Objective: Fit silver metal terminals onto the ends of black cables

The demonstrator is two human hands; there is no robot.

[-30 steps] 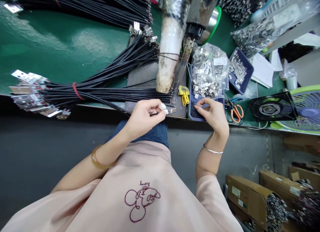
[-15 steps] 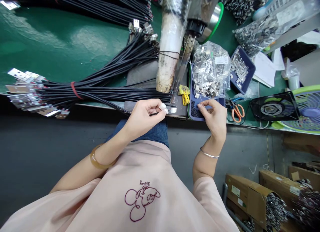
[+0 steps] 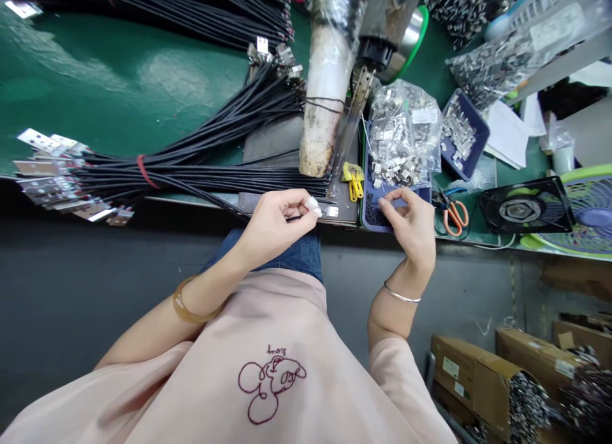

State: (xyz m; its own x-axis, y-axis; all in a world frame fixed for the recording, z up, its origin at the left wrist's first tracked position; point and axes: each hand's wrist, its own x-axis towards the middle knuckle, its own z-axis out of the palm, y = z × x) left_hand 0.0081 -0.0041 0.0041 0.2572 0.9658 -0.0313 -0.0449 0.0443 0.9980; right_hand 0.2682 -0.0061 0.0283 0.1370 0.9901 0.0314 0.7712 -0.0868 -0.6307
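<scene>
My left hand (image 3: 282, 221) is closed in a pinch at the table's front edge, with a white wrapping on a fingertip. A black cable runs into its grip, and a small metal USB connector (image 3: 331, 211) sticks out just right of the fingertips. My right hand (image 3: 410, 221) hovers over the front of a blue tray (image 3: 423, 194), thumb and index finger pressed together. What they pinch is too small to make out. In that tray lie tiny black pieces (image 3: 375, 209) and a clear bag of metal connector shells (image 3: 404, 135).
Behind my left hand lies a red-banded bundle of black cables (image 3: 205, 176). A wrapped white tube (image 3: 322, 106) and a metal bracket (image 3: 351, 119) hang over the bench. Yellow clippers (image 3: 354, 183), orange-handled scissors (image 3: 455, 216) and a black fan (image 3: 526, 205) stand nearby.
My right hand has shifted very slightly to the right over the tray. The left hand keeps its grip in the same place.
</scene>
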